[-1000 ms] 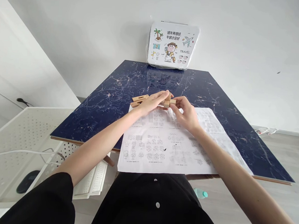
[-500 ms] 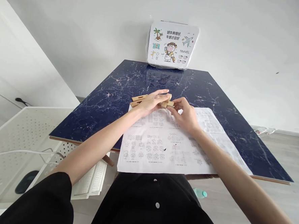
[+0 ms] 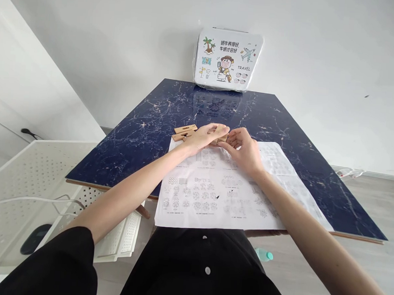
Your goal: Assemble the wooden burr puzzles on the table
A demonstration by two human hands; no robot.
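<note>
Small wooden puzzle blocks are gripped between both hands, just over the far edge of the printed sheet. My left hand closes over them from the left, with its fingers and thumb across the top and hiding part of the wood. From the right, my right hand pinches the same blocks with thumb and fingertips. Two or more flat wooden pieces with cut-out slots lie just left of my left hand. Below the hands spreads the white instruction sheet with rows of small diagrams.
A dark blue marbled table carries everything. At its back, against the wall, stands a white cartoon-printed case in plastic wrap. A white perforated cart with a cable adjoins on the left. A bottle is on the floor.
My left hand has lowered and its fingers have closed further over the wooden blocks, covering more of them. More of the slotted pieces shows. My right hand has barely moved.
</note>
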